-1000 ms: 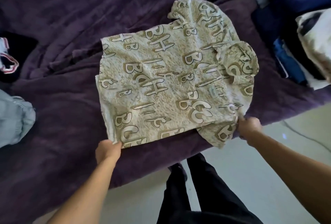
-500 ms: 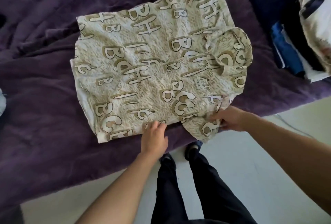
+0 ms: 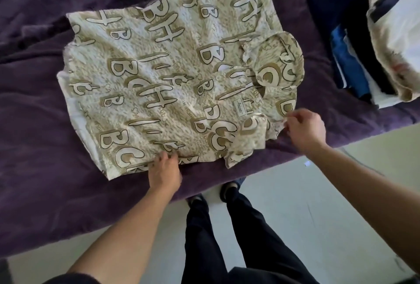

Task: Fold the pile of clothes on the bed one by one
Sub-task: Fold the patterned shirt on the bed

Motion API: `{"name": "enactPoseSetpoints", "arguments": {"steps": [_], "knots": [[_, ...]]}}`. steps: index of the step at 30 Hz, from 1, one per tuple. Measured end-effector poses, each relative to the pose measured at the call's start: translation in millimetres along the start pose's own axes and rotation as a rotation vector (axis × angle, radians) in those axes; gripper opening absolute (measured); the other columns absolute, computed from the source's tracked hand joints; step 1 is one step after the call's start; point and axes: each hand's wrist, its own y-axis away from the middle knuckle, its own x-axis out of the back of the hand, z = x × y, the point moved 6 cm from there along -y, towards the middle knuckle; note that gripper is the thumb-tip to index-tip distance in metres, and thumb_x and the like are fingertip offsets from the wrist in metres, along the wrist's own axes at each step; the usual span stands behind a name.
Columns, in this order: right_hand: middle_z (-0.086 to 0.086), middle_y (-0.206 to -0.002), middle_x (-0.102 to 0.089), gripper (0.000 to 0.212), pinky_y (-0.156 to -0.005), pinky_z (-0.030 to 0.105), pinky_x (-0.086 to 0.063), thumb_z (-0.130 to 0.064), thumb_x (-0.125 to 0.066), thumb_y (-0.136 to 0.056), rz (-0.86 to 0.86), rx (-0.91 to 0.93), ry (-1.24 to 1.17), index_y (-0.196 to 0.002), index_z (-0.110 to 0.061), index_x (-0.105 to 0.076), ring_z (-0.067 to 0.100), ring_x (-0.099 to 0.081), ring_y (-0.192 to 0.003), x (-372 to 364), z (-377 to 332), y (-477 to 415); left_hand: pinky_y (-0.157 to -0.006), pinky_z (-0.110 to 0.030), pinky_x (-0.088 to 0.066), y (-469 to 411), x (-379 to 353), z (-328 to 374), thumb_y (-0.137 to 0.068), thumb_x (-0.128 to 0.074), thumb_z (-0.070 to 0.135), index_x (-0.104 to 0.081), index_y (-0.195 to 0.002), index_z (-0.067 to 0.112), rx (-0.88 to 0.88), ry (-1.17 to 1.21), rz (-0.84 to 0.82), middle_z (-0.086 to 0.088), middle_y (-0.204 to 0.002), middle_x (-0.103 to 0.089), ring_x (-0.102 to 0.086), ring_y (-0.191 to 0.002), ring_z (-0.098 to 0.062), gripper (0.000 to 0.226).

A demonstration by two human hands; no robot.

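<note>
My left hand (image 3: pixel 164 170) and right hand (image 3: pixel 305 126) bare, both forearms (image 3: pixel 127 227) uncovered, a dark sleeve edge (image 3: pixel 68 280) high on my left arm, black trousers (image 3: pixel 227 238) below, dark shoes (image 3: pixel 228 191) peeking out

Before you lay a bed (image 3: pixel 41 192) draped in a dark purple, plush blanket (image 3: pixel 29 106), rumpled toward the far left. Beneath its near edge ran a pale, smooth floor (image 3: pixel 284 211), lit softly and evenly.
</note>
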Motion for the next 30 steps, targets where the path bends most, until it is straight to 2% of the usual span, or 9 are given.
{"name": "enactPoseSetpoints", "arguments": {"steps": [2,5,7,10,13,17,24,28,30], "knots": [[0.004,-0.12,-0.061,0.053,-0.084,0.041,-0.047,-0.01,-0.064,-0.076,0.021,0.484,0.537,-0.127,-0.022,-0.056,0.025,-0.057,-0.108,-17,-15,9,-0.098,-0.042,-0.039,-2,0,-3,-0.086,-0.058,0.02,-0.041,-0.137,0.019,0.03,-0.034,0.085,-0.009,-0.13,-0.048,-0.043,-0.122,-0.029,0.054],[0.011,-0.157,-0.024,0.103,-0.11,0.052,-0.027,-0.017,-0.075,-0.064,-0.203,0.811,0.849,-0.151,-0.026,-0.021,0.032,-0.018,-0.146,-63,-12,28,-0.094,-0.043,-0.038,-6,-4,-13,-0.084,-0.058,0.017,-0.048,-0.131,0.018,0.078,-0.037,0.168,-0.009,-0.126,-0.048,-0.041,-0.12,-0.029,0.048],[0.014,-0.158,-0.021,0.094,-0.113,0.055,-0.024,-0.026,-0.075,-0.065,-0.198,0.97,0.861,-0.149,-0.026,-0.032,0.035,-0.016,-0.147,-83,-19,35,-0.093,-0.044,-0.036,-10,-8,-21,-0.085,-0.057,0.013,-0.056,-0.123,0.017,0.106,-0.001,0.191,-0.01,-0.123,-0.05,-0.041,-0.119,-0.03,0.038],[0.011,-0.13,-0.06,0.027,-0.102,0.057,-0.039,-0.028,-0.072,-0.08,-0.225,1.264,0.655,-0.103,-0.015,-0.07,0.034,-0.05,-0.128,-102,-41,55,-0.091,-0.046,-0.036,-10,-6,-32,-0.084,-0.06,0.012,-0.063,-0.113,0.016,0.101,0.066,0.219,-0.012,-0.114,-0.052,-0.044,-0.113,-0.032,0.03],[-0.006,-0.07,-0.059,0.018,-0.067,0.037,-0.047,-0.019,-0.059,-0.095,-0.219,0.977,0.308,-0.077,-0.014,-0.058,0.029,-0.061,-0.07,-84,-56,43,-0.091,-0.048,-0.038,2,9,-41,-0.081,-0.063,0.009,-0.061,-0.107,0.006,0.05,0.181,0.264,-0.015,-0.107,-0.06,-0.054,-0.104,-0.036,0.027],[-0.01,-0.059,-0.048,0.032,-0.055,0.03,-0.035,-0.029,-0.042,-0.102,0.063,0.435,0.016,-0.072,-0.02,-0.041,0.02,-0.048,-0.055,-29,-74,-5,-0.076,-0.047,-0.047,23,40,-67,-0.083,-0.057,-0.001,-0.057,-0.101,-0.001,0.08,0.288,0.321,-0.02,-0.086,-0.065,-0.062,-0.082,-0.038,0.018],[-0.002,-0.071,-0.052,0.033,-0.066,0.037,-0.039,-0.034,-0.039,-0.099,0.183,0.443,-0.083,-0.081,-0.01,-0.053,0.022,-0.049,-0.073,5,-152,-39,-0.088,-0.043,-0.041,16,91,-129,-0.079,-0.057,0.004,-0.065,-0.106,0.012,0.207,0.219,0.281,-0.009,-0.107,-0.063,-0.057,-0.104,-0.032,0.029],[-0.011,-0.066,-0.052,0.018,-0.065,0.037,-0.043,-0.028,-0.04,-0.092,0.196,0.429,-0.117,-0.08,-0.023,-0.052,0.009,-0.048,-0.062,4,-199,-54,-0.072,-0.042,-0.039,-3,136,-163,-0.077,-0.059,0.003,-0.059,-0.078,0.007,0.23,0.404,0.465,-0.017,-0.084,-0.065,-0.06,-0.083,-0.04,0.004],[-0.012,-0.067,-0.051,0.016,-0.065,0.038,-0.045,-0.022,-0.04,-0.092,0.216,0.446,-0.143,-0.082,-0.023,-0.053,0.011,-0.049,-0.064,6,-229,-62,-0.07,-0.042,-0.04,-22,167,-175,-0.081,-0.056,0.002,-0.057,-0.081,0.006,0.184,0.445,0.549,-0.018,-0.082,-0.066,-0.061,-0.078,-0.04,0.004]]}}
